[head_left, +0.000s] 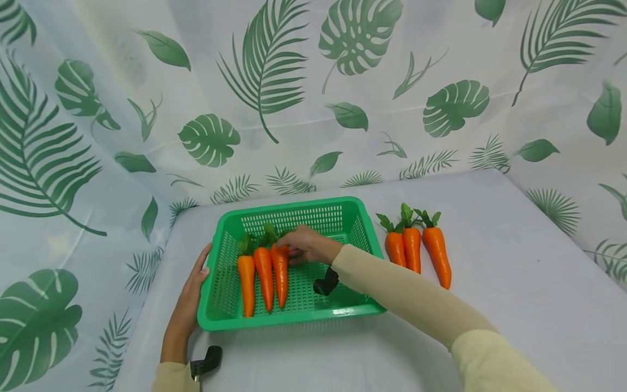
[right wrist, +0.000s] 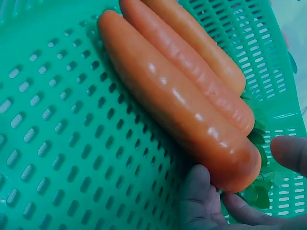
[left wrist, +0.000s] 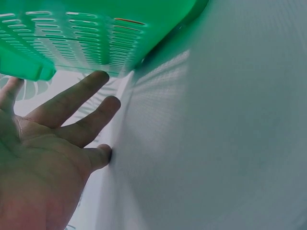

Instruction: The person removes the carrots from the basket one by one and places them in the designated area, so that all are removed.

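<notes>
One carrot lies in the green basket, right of two other carrots. At its leafy end, the right hand is half spread: curled fingers touch the carrot without gripping, one fingertip standing clear. The left hand, fingers spread and holding nothing, touches the basket's left wall. Three further carrots lie on the tabletop.

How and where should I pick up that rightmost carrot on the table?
Probably best to grip the carrot round its thick upper part, just below the leafy top, coming from above and the right. It's widest there and narrows to a tip pointing toward you; the other two carrots outside the basket lie on its left, so the right side should leave more room.
</notes>
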### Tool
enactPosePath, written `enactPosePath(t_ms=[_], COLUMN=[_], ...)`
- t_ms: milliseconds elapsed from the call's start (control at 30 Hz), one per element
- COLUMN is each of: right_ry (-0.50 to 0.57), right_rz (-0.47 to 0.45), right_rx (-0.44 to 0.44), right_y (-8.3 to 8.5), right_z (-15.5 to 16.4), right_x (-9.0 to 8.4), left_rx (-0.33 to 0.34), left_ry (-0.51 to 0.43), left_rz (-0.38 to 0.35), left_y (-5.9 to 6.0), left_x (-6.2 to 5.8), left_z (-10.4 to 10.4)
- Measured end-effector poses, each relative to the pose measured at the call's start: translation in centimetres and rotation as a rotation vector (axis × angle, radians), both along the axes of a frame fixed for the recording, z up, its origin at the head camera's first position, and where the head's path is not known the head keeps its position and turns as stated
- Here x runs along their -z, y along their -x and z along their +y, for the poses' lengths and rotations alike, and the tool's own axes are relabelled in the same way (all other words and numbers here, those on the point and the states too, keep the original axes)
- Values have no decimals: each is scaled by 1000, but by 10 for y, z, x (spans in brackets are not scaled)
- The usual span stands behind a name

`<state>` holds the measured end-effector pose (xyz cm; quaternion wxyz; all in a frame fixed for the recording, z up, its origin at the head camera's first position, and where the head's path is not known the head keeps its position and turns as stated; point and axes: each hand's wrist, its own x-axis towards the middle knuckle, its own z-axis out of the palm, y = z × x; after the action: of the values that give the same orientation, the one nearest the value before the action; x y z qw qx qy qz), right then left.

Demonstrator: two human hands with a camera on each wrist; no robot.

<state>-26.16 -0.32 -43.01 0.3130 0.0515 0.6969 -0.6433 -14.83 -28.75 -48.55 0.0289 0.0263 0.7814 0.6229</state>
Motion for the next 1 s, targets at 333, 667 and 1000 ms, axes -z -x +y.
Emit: enactPosePath(t_ms=[333,667,1000], right_ry=[15,5,34], right_rz=[-5,17,4], right_rx=[-23,-62,-56], right_y=[-1,-1,0], right_z=[-1,-1,0], right_x=[-2,1,5], left_rx=[5,4,-12], left_ry=[-2,-1,0], left_rz=[11,11,-6], left_y=[3,2,1], left_x=[-3,-2,-2], left_z=[0,0,1])
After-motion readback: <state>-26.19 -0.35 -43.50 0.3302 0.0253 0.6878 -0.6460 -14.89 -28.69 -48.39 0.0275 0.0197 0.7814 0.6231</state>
